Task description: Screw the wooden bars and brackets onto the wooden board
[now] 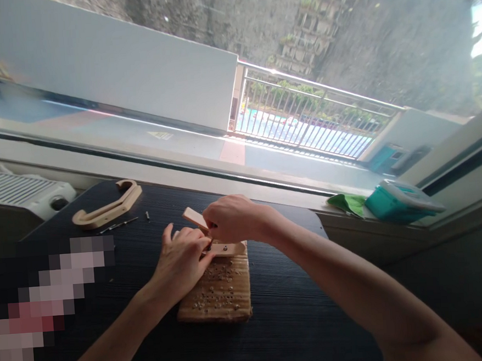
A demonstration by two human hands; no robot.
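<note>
Resting on the far part of a ridged brown board [220, 302], a pale wooden piece [229, 249] was held at its left end by the left hand [183, 256], whose thumb was laid along the near edge while the index finger was pressed close beside the right hand; one finger was lifted away from the others. A small dark hole could be seen in the bare part of the piece. Directly above, the right hand [233, 217] was bent at the wrist with its fingers curled together, pointing down; whether anything was pinched in them could not be told. A pale strip of wood [194, 217] was seen to jut up and left from behind those fingers, its join with the piece hidden. The near part of the board was dotted with small holes and light specks. The board was set on a black table [300, 314], where a bent wooden handle [113, 210] was placed near the far left edge, with thin metal bits [120, 226] and a short metal pin [148, 216] lying just beside it. A white radiator [25, 191] was positioned at the left, and a green cloth [347, 204] and a teal container [401, 201] were set by the window at the right.
</note>
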